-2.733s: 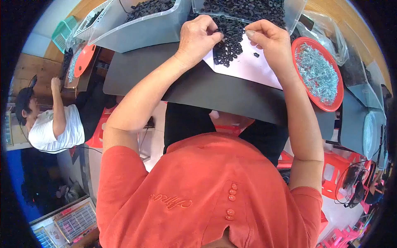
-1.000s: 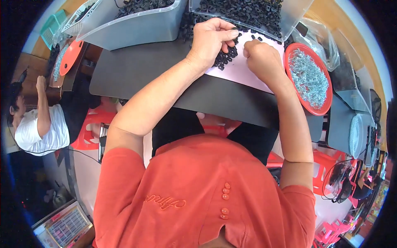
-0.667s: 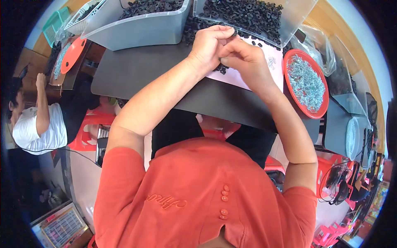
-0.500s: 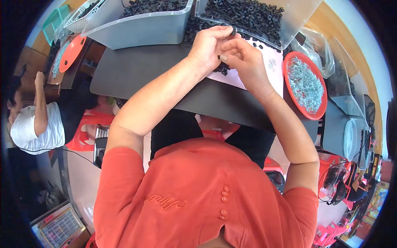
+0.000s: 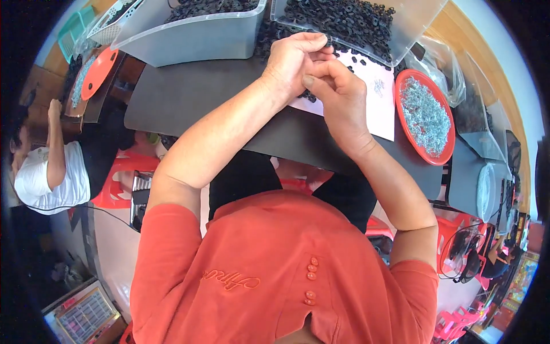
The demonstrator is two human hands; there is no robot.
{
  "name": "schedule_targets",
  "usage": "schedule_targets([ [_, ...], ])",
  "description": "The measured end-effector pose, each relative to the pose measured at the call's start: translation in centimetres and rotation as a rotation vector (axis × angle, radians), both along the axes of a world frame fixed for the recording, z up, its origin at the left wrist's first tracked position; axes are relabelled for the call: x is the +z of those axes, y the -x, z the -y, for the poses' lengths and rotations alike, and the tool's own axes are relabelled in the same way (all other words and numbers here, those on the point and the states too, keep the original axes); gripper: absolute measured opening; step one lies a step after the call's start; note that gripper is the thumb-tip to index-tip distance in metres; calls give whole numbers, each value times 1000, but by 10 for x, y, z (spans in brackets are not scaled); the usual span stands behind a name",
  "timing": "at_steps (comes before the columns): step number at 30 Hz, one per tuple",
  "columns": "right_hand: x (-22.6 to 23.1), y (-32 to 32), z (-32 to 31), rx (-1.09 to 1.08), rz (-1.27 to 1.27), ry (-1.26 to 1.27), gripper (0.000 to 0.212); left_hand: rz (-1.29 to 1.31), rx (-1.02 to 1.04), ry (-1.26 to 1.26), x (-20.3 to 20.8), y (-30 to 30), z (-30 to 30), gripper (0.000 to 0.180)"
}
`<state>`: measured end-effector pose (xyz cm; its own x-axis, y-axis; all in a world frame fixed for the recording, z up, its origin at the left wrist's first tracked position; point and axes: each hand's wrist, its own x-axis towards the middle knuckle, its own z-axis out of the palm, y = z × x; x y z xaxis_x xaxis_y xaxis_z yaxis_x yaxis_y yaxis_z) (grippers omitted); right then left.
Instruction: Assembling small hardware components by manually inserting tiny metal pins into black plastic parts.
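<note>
Both of my hands meet over a sheet of white paper [image 5: 381, 117] at the table's far side. In my left hand [image 5: 287, 64], thumb and forefinger pinch a small black plastic part [image 5: 328, 40]. My right hand [image 5: 345, 98] is closed against the left fingers, its thumb and forefinger pressed together; whatever they hold is hidden. Loose black parts [image 5: 309, 96] lie on the paper below the hands. A little heap of small silvery pieces [image 5: 378, 87] rests on the paper to the right. Beside it, a red plate [image 5: 399, 92] bears a pile of shiny small metal pieces [image 5: 425, 117].
Two clear bins of black parts, one at the far left [image 5: 195, 41] and one tipped at the far middle [image 5: 395, 43], border the dark table [image 5: 172, 97]. A plastic bag [image 5: 450, 74] lies at right. A person in white [image 5: 54, 175] sits at left near another red plate [image 5: 100, 74].
My right hand has shifted slightly, its thumb now against the left fingers. The black part that showed by that thumb is out of sight. My left hand has barely moved.
</note>
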<state>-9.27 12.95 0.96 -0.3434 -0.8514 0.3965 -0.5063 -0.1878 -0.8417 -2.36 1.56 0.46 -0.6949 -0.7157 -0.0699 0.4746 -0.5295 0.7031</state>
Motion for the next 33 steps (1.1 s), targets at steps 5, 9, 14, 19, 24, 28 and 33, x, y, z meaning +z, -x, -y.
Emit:
schedule_targets([
  [5, 24, 38, 7, 54, 242, 91, 10, 81, 70, 250, -7, 5, -3, 16],
  [9, 31, 62, 10, -58, 374, -29, 17, 170, 104, 391, 0, 7, -13, 16],
  [14, 22, 66, 10, -35, 448, -19, 18, 285, 100, 508, 6, 6, -21, 11],
  [19, 14, 67, 13, 15, 512, -22, 17, 322, 121, 557, 3, 7, -21, 11],
  [24, 10, 64, 13, -5, 497, -20, 15, 347, 135, 599, 4, 5, -24, 8],
  [28, 5, 59, 13, -19, 419, 11, 15, 368, 164, 626, 3, 5, -25, 9],
  [33, 9, 55, 9, -26, 457, -13, 18, 374, 175, 662, 5, 4, -25, 8],
])
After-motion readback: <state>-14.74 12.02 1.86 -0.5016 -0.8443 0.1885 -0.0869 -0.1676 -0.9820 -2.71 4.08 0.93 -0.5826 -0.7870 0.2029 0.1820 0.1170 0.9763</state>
